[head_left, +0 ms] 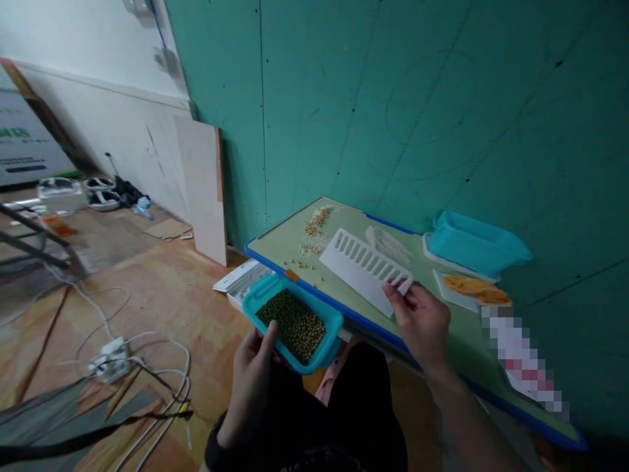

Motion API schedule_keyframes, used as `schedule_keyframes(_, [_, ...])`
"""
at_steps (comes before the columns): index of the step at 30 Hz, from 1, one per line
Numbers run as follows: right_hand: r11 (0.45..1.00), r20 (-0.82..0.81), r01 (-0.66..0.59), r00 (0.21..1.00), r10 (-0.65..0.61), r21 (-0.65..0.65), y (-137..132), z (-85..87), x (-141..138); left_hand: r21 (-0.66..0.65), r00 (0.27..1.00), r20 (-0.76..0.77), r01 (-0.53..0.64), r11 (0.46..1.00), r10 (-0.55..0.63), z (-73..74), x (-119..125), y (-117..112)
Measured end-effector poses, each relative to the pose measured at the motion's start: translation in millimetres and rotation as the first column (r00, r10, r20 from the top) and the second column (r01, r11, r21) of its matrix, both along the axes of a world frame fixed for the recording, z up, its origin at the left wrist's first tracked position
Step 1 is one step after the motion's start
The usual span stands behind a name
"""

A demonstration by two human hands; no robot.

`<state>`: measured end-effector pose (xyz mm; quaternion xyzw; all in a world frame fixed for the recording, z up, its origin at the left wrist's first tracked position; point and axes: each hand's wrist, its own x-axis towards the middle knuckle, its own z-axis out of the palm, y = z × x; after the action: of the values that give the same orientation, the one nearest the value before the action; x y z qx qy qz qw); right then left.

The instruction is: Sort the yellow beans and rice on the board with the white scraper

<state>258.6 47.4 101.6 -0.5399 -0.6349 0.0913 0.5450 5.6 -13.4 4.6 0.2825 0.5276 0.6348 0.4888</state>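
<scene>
My left hand (253,370) grips the near rim of a turquoise plastic container (255,301), thumb over the edge, below the table's front edge. Inside lie small dark green beans (282,307) and pale yellow beans (307,331), partly mixed. In my right hand (420,318), thumb and fingers pinch the right end of a white plastic strip (356,275) with a row of slots along its far side. This strip is over the tabletop. More yellow beans (317,223) lie scattered with whitish bits at the table's far left.
The blue-edged table (427,341) stands against a green wall (314,105). At its right are another turquoise container (476,246), a yellow-orange cloth (474,288) and a blurred-out item (523,364). Cables and a power strip (111,360) lie on the floor at left.
</scene>
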Motion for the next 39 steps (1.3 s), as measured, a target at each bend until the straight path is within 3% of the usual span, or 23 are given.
schedule_keyframes(3, [1.0, 0.027, 0.008, 1.0, -0.008, 0.007, -9, -14.0, 2, 0.003, 1.0, -0.018, 0.017, 1.0, -0.017, -0.8, 1, 1])
schedule_keyframes(6, [1.0, 0.055, -0.017, 0.998, 0.016, 0.018, -2, -18.4, -4, 0.016, 0.999, 0.007, 0.032, 0.999, -0.032, -0.8, 1, 1])
schedule_keyframes(12, [0.999, 0.121, -0.048, 0.992, 0.045, 0.022, 8, -19.3, -15, 0.02, 1.0, -0.003, -0.023, 1.0, 0.023, 5.2, 1, 3])
schedule_keyframes(26, [0.984, 0.25, -0.125, 0.964, 0.09, 0.127, -11, -16.8, -33, 0.008, 0.997, -0.003, -0.072, 0.997, 0.072, 12.9, -8, 14])
schedule_keyframes(34, [0.985, 0.224, -0.025, 0.975, -0.013, 0.168, 9, -21.8, -36, 0.016, 0.997, -0.03, -0.069, 0.997, 0.07, 16.4, -12, 18])
schedule_keyframes(39, [0.987, 0.214, -0.055, 0.977, 0.022, 0.151, 17, -21.7, -41, 0.024, 0.995, -0.095, -0.023, 0.999, 0.025, 14.9, -18, 19])
